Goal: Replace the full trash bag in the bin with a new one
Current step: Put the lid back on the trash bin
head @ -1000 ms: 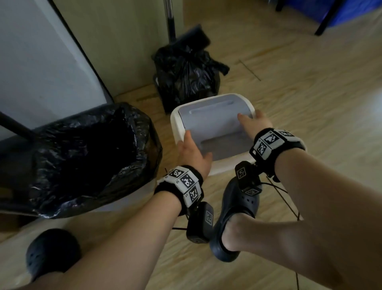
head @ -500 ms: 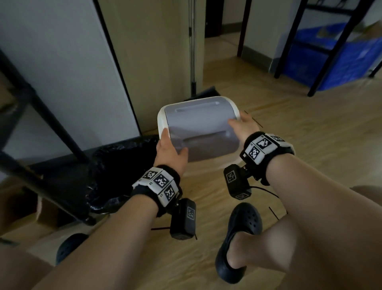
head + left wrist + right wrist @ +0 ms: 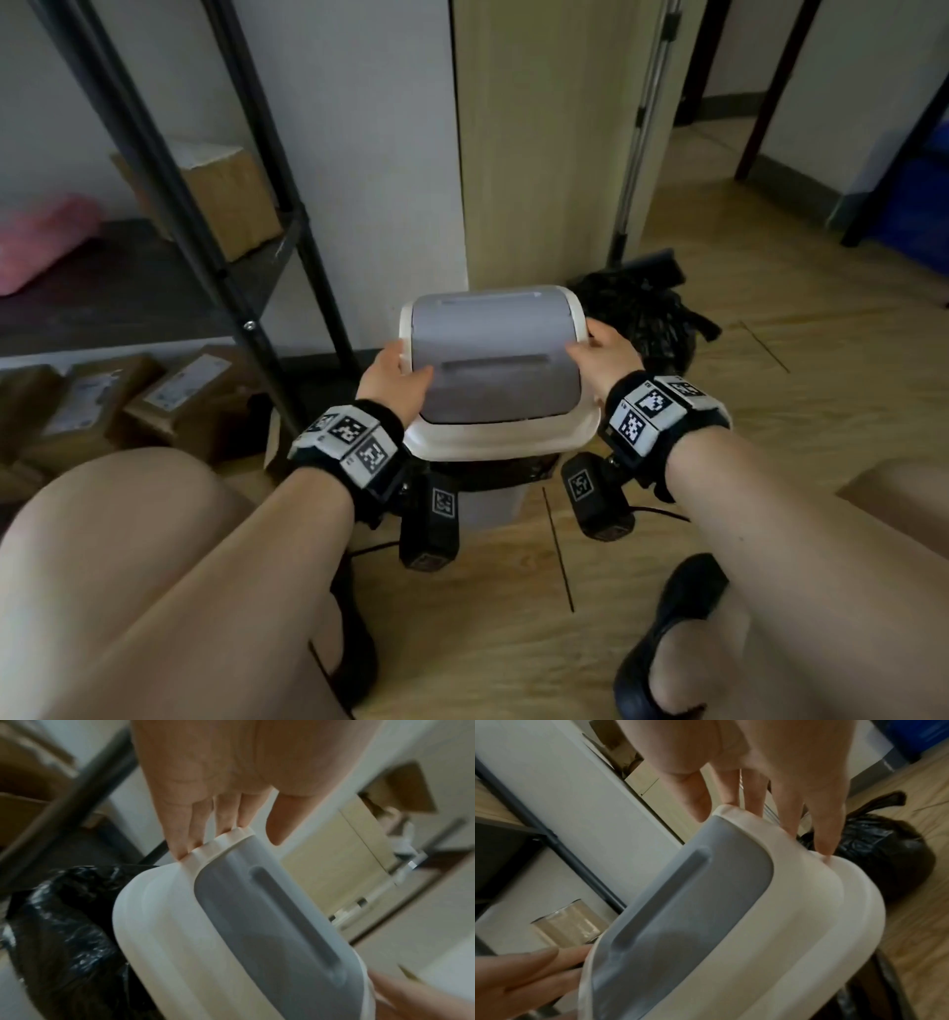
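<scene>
The person crouches over the bin [image 3: 493,506], holding its white lid [image 3: 500,442] with the grey flap [image 3: 495,354] by both sides. The left hand [image 3: 393,377] grips the lid's left edge, fingers [image 3: 180,829] tucked under the rim and thumb lying over the top near the flap. The right hand [image 3: 606,349] grips the right edge the same way, its fingers [image 3: 821,825] running down the outer side of the lid and the thumb on top. The lid sits over the bin, and a black bag [image 3: 64,933] lines the bin's mouth, its plastic showing just below the lid's rim; I cannot tell whether the lid is fully seated. Behind the bin to the right, a tied full black trash bag [image 3: 642,313] lies on the wooden floor [image 3: 513,642] against a pale cabinet [image 3: 539,144]. Left of the bin stands a dark metal shelf [image 3: 128,288] carrying a cardboard box [image 3: 226,195], with more boxes [image 3: 102,401] on the floor beneath it.
</scene>
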